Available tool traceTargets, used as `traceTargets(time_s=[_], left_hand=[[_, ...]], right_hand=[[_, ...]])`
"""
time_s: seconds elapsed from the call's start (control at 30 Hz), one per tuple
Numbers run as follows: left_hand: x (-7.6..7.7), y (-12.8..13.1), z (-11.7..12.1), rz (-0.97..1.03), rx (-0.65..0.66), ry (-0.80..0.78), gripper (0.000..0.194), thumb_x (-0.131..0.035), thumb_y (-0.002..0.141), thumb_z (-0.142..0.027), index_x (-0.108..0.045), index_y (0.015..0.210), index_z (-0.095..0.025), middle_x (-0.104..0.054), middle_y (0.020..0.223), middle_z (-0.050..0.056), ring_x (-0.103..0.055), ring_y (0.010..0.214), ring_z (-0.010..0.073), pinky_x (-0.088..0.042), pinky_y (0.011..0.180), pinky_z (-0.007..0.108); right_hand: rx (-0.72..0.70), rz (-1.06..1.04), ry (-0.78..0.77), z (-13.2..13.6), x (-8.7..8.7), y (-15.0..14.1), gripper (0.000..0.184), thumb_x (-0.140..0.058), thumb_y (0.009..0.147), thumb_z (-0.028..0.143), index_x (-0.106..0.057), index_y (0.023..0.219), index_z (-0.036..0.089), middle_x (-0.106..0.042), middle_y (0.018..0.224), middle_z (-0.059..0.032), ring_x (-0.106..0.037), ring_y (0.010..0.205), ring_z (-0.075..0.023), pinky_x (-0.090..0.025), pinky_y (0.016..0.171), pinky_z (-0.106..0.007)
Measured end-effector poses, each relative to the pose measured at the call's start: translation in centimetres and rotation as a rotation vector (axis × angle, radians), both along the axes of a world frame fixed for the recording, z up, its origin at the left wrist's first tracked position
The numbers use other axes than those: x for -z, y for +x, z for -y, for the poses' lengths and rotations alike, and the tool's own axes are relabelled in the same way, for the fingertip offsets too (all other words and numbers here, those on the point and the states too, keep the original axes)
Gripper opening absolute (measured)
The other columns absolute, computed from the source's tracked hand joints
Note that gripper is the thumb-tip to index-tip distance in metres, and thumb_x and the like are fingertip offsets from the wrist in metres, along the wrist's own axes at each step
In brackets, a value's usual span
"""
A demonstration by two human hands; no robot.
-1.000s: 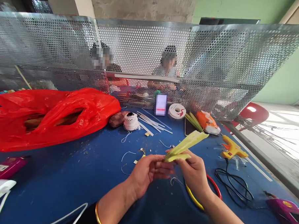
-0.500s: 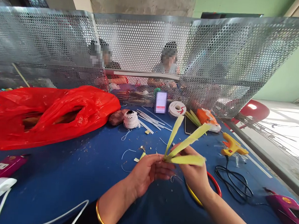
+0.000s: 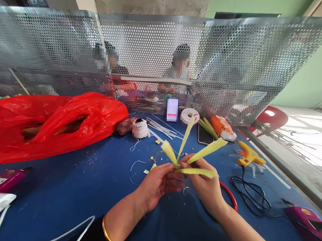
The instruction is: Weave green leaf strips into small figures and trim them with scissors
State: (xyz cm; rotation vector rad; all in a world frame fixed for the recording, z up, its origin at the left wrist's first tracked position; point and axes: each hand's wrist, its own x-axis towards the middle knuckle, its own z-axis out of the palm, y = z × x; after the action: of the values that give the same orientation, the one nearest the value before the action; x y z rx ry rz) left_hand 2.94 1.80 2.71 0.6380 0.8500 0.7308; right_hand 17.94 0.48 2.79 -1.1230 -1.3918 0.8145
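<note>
Several pale yellow-green leaf-like strips (image 3: 208, 151) fan out from one point in front of me, their bases pinched together. My left hand (image 3: 158, 182) is closed, with thumb and fingers gripping the bases from the left. From the right, my right hand (image 3: 206, 183) closes on the same bunch, its fingertips meeting the left ones where the strips join. The join itself is mostly hidden by my fingers. Beneath my right forearm, a red curved handle (image 3: 229, 196) partly shows. Scraps of yellow strip (image 3: 153, 167) and loose thread lie just beyond my left hand.
A red plastic bag (image 3: 102, 114) fills the left side. Behind my hands are a thread spool (image 3: 140, 128), white strips (image 3: 160, 127), a phone (image 3: 172, 110) and a ribbon roll (image 3: 190, 115). A yellow glue gun (image 3: 250, 154) with black cable lies right. Two people sit behind the perforated screen (image 3: 153, 45).
Another strip now stands out to the left of the bunch, and the strips are spread wider. Both hands stay in nearly the same place, still gripping the bases.
</note>
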Motion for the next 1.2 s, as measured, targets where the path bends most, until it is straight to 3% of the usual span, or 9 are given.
traceTargets(time_s=[0.1,0.2,0.3,0.43,0.57,0.77,1.0,1.2], left_hand=[[0.2,0.0,-0.2,-0.137,-0.017,0.124,0.028,-0.063,0.078,-0.04,-0.066,0.087,-0.014,-0.065,0.062,0.002,-0.058,0.052,0.0125,-0.041,0.049,0.022],[0.2,0.0,-0.4,-0.295,0.047,0.269,0.027,-0.068,0.07,-0.041,-0.067,0.078,-0.015,-0.052,0.049,-0.004,-0.043,0.043,0.0093,-0.029,0.044,0.022],[0.2,-0.1,-0.4,-0.449,0.061,0.465,0.019,-0.072,0.066,-0.034,-0.069,0.068,-0.015,-0.044,0.049,-0.005,-0.037,0.047,0.0085,-0.027,0.048,0.023],[0.6,-0.2,-0.5,-0.579,-0.076,0.716,0.015,-0.069,0.069,-0.025,-0.07,0.056,-0.017,-0.049,0.062,-0.001,-0.045,0.062,0.0118,-0.033,0.056,0.024],[0.6,-0.2,-0.7,-0.467,-0.171,0.681,0.006,-0.069,0.066,-0.019,-0.074,0.063,-0.018,-0.06,0.084,0.004,-0.053,0.068,0.0131,-0.04,0.058,0.023],[-0.4,-0.1,-0.5,-0.338,-0.066,0.487,0.009,-0.072,0.066,-0.023,-0.078,0.07,-0.018,-0.061,0.058,0.001,-0.049,0.053,0.0105,-0.04,0.055,0.023],[-1.1,0.0,-0.1,-0.168,-0.019,0.389,0.022,-0.084,0.058,-0.031,-0.079,0.072,-0.015,-0.063,0.057,0.0,-0.049,0.052,0.0068,-0.039,0.053,0.02],[-0.9,0.1,-0.2,-0.108,-0.05,0.38,0.039,-0.085,0.059,-0.025,-0.076,0.098,-0.023,-0.071,0.07,-0.001,-0.056,0.049,0.0077,-0.046,0.05,0.021]], right_hand=[[0.023,0.026,0.021,0.0,-0.4,0.0,0.011,-0.064,0.084,0.03,-0.066,0.084,0.02,-0.066,0.073,-0.0005,-0.059,0.066,-0.0151,-0.047,0.062,-0.025],[0.048,0.009,0.026,0.0,-0.7,0.0,0.011,-0.064,0.084,0.031,-0.066,0.083,0.019,-0.065,0.071,0.0005,-0.058,0.063,-0.014,-0.046,0.06,-0.024],[0.049,-0.028,0.014,-0.1,-0.9,0.1,0.011,-0.066,0.083,0.03,-0.067,0.08,0.019,-0.064,0.072,0.0006,-0.057,0.064,-0.0131,-0.045,0.059,-0.023],[0.034,-0.183,-0.072,-0.3,-0.9,0.3,0.014,-0.072,0.078,0.032,-0.069,0.082,0.019,-0.062,0.069,0.0017,-0.054,0.062,-0.0118,-0.044,0.057,-0.022],[0.041,-0.435,-0.203,-0.6,-0.7,0.5,0.022,-0.08,0.071,0.035,-0.07,0.082,0.018,-0.063,0.067,0.002,-0.055,0.061,-0.0104,-0.044,0.055,-0.02],[-0.028,-0.627,-0.321,-1.0,-1.0,0.5,0.025,-0.083,0.068,0.033,-0.07,0.081,0.016,-0.061,0.064,0.0028,-0.052,0.054,-0.0062,-0.042,0.052,-0.015],[-0.069,-0.762,-0.536,-1.6,-0.5,0.7,0.033,-0.089,0.058,0.032,-0.071,0.077,0.012,-0.058,0.055,0.0032,-0.05,0.045,-0.0046,-0.042,0.043,-0.014],[-0.055,-0.795,-0.68,-1.9,0.5,0.5,0.039,-0.09,0.054,0.03,-0.07,0.081,0.011,-0.059,0.056,0.0045,-0.048,0.041,-0.0031,-0.04,0.036,-0.012]])
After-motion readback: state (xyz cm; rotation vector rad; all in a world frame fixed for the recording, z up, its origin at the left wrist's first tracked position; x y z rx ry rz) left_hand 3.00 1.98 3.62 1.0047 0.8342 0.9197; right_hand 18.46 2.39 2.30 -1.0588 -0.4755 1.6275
